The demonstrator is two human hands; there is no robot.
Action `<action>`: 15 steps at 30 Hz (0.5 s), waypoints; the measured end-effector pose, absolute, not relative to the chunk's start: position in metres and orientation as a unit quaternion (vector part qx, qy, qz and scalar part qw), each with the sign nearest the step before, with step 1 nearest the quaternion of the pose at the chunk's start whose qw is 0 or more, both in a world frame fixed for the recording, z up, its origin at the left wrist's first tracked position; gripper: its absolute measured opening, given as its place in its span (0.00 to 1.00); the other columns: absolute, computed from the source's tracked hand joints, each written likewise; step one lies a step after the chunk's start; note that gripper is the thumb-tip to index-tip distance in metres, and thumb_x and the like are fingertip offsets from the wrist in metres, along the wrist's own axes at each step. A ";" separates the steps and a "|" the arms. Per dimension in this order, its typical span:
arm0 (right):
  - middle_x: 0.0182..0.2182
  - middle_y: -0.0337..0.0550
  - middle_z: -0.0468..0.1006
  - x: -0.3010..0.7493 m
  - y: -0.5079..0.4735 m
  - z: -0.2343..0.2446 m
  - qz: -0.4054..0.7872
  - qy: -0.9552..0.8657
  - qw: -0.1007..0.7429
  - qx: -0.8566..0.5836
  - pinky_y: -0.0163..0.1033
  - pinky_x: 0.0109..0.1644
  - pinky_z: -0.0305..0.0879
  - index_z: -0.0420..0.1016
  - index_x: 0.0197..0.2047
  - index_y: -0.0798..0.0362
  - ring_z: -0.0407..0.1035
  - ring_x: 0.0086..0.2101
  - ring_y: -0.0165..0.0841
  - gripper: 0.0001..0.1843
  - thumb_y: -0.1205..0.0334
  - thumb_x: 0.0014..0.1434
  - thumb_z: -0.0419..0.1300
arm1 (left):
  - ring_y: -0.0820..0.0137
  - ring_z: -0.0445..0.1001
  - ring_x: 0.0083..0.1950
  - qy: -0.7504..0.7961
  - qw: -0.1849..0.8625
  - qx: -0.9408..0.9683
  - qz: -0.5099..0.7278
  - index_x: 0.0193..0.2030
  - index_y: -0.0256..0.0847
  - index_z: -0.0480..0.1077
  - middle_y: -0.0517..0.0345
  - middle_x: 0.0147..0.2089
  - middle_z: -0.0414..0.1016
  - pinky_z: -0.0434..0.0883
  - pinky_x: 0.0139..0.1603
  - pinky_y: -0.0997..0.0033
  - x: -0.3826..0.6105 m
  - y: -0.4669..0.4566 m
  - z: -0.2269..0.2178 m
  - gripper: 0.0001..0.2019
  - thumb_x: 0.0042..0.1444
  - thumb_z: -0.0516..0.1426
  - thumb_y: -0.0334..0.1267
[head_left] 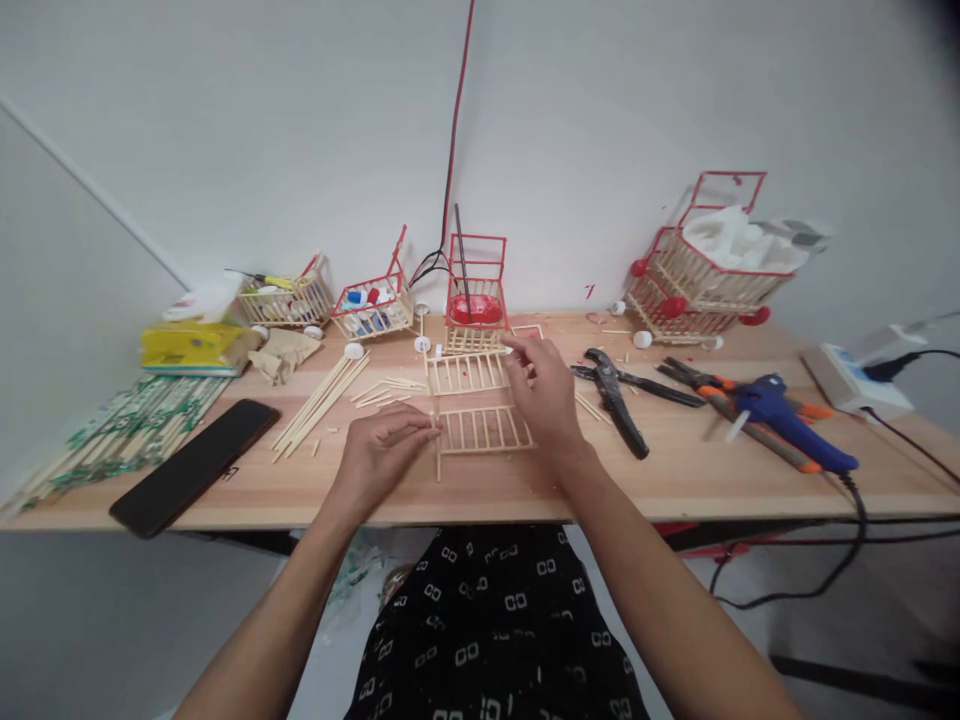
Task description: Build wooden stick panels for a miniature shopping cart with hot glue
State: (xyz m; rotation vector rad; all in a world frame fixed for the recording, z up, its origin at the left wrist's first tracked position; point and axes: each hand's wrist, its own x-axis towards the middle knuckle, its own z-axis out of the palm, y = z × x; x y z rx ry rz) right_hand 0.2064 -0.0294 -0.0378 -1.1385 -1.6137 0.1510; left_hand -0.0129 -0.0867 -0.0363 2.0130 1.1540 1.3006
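Two ladder-like panels of thin wooden sticks lie in front of me, a far panel (466,374) and a near panel (484,430). I cannot tell whether they are joined. My left hand (381,452) is closed, with thumb and fingertips pinched at the left end stick of the near panel. Bent over the right ends of both panels is my right hand (544,392). Its thumb and index finger close at the far panel's upper right corner, and the hand hides the panels' right ends.
Chopsticks (319,405), a phone (195,465) and wrapped chopsticks (124,435) lie left. To the right are black-handled pliers (619,405), orange-handled pliers (720,395), a blue glue gun (787,415) and a power strip (859,380). Small stick carts, including a red-handled cart (476,270), line the wall.
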 end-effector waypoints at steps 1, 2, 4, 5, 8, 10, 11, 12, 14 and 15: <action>0.39 0.47 0.74 0.209 -0.030 -0.035 0.065 -0.662 0.571 -0.481 0.41 0.42 0.66 0.74 0.48 0.52 0.68 0.38 0.35 0.14 0.65 0.62 0.51 | 0.70 0.75 0.37 0.421 0.236 0.736 0.475 0.32 0.42 0.77 0.57 0.33 0.79 0.71 0.40 0.68 -0.013 -0.087 -0.036 0.03 0.54 0.61 0.35; 0.41 0.46 0.74 0.211 -0.029 -0.034 0.066 -0.643 0.593 -0.480 0.41 0.42 0.66 0.74 0.48 0.52 0.68 0.39 0.35 0.14 0.65 0.63 0.51 | 0.70 0.75 0.36 0.420 0.234 0.737 0.475 0.32 0.42 0.77 0.57 0.33 0.79 0.71 0.40 0.68 -0.013 -0.087 -0.036 0.03 0.54 0.61 0.35; 0.43 0.46 0.75 0.216 -0.028 -0.032 0.073 -0.606 0.634 -0.476 0.40 0.44 0.66 0.74 0.48 0.51 0.69 0.42 0.35 0.14 0.63 0.64 0.50 | 0.70 0.75 0.36 0.419 0.236 0.737 0.475 0.31 0.42 0.77 0.58 0.33 0.79 0.71 0.40 0.68 -0.013 -0.086 -0.036 0.03 0.54 0.61 0.35; 0.44 0.46 0.75 0.218 -0.027 -0.031 0.080 -0.589 0.650 -0.474 0.41 0.46 0.65 0.73 0.48 0.51 0.69 0.43 0.35 0.14 0.63 0.64 0.50 | 0.70 0.75 0.36 0.418 0.239 0.737 0.474 0.31 0.42 0.77 0.57 0.33 0.78 0.71 0.39 0.68 -0.013 -0.086 -0.036 0.03 0.54 0.61 0.35; 0.45 0.46 0.76 0.221 -0.024 -0.033 0.109 -0.559 0.674 -0.470 0.42 0.48 0.65 0.73 0.48 0.52 0.69 0.44 0.35 0.14 0.62 0.64 0.50 | 0.70 0.74 0.36 0.415 0.244 0.739 0.472 0.32 0.42 0.77 0.57 0.33 0.79 0.71 0.39 0.68 -0.013 -0.086 -0.036 0.04 0.55 0.60 0.35; 0.45 0.46 0.76 0.220 -0.024 -0.034 0.119 -0.562 0.672 -0.468 0.43 0.49 0.65 0.73 0.48 0.52 0.69 0.45 0.35 0.14 0.61 0.64 0.50 | 0.70 0.75 0.37 0.418 0.245 0.738 0.469 0.32 0.42 0.77 0.56 0.33 0.79 0.71 0.39 0.68 -0.014 -0.086 -0.037 0.04 0.55 0.60 0.36; 0.45 0.46 0.76 0.219 -0.025 -0.034 0.118 -0.567 0.668 -0.466 0.43 0.50 0.65 0.73 0.47 0.52 0.69 0.45 0.35 0.14 0.61 0.64 0.50 | 0.69 0.75 0.37 0.420 0.246 0.737 0.469 0.32 0.42 0.77 0.56 0.33 0.79 0.71 0.39 0.68 -0.014 -0.087 -0.037 0.04 0.55 0.60 0.36; 0.45 0.47 0.76 0.218 -0.025 -0.034 0.116 -0.573 0.665 -0.464 0.43 0.50 0.65 0.73 0.47 0.52 0.69 0.45 0.35 0.14 0.61 0.64 0.50 | 0.69 0.75 0.37 0.421 0.245 0.736 0.470 0.32 0.42 0.77 0.56 0.33 0.79 0.71 0.39 0.68 -0.014 -0.087 -0.037 0.04 0.55 0.60 0.37; 0.44 0.47 0.76 0.216 -0.027 -0.033 0.111 -0.583 0.658 -0.463 0.43 0.50 0.65 0.73 0.47 0.52 0.69 0.44 0.35 0.14 0.61 0.64 0.50 | 0.69 0.75 0.37 0.421 0.243 0.736 0.471 0.32 0.42 0.77 0.56 0.33 0.79 0.72 0.38 0.68 -0.014 -0.086 -0.037 0.04 0.55 0.60 0.37; 0.43 0.47 0.76 0.215 -0.027 -0.033 0.109 -0.588 0.654 -0.463 0.43 0.49 0.65 0.73 0.46 0.52 0.70 0.44 0.35 0.14 0.61 0.64 0.50 | 0.69 0.75 0.36 0.419 0.240 0.738 0.472 0.32 0.42 0.77 0.56 0.33 0.79 0.72 0.38 0.68 -0.014 -0.086 -0.037 0.05 0.55 0.60 0.37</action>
